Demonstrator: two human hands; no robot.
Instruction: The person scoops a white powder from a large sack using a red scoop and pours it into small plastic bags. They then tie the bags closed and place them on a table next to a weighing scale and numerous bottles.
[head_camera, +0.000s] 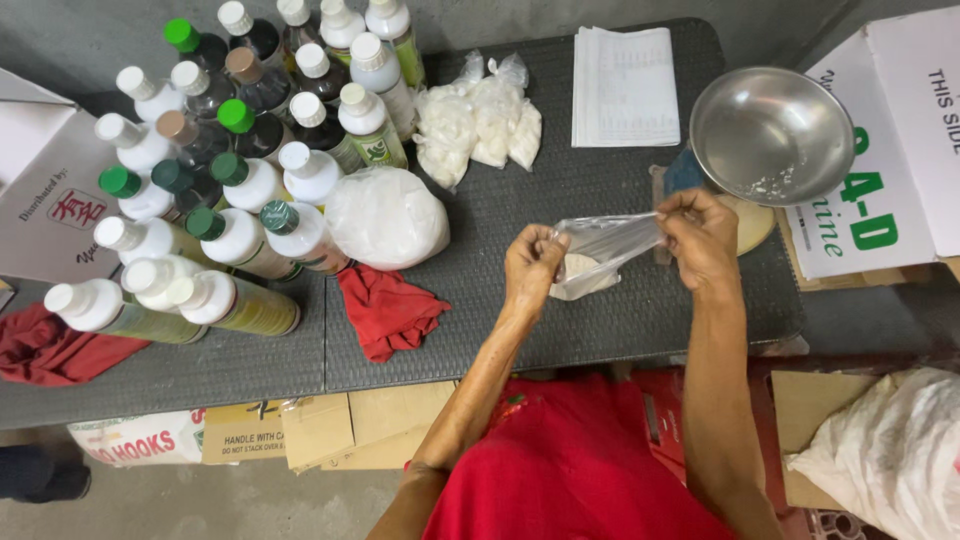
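Both hands grip one clear plastic bag (603, 250) above the dark table (600, 320): left hand (533, 268) pinches its lower end, right hand (700, 235) pulls the mouth taut (white powder sags inside). Beyond sit a steel bowl (770, 135), filled white bags (478, 120) and many capped bottles (240, 150).

Dark worktop (500, 330). Cluster of capped bottles (240, 170) at left, some lying flat. Round white bag (385, 218) beside them; red cloth (390, 310) just below. Small filled bags (475, 125) near paper stack (627, 85). Steel bowl (770, 135) at right, cardboard box (890, 140) adjacent.
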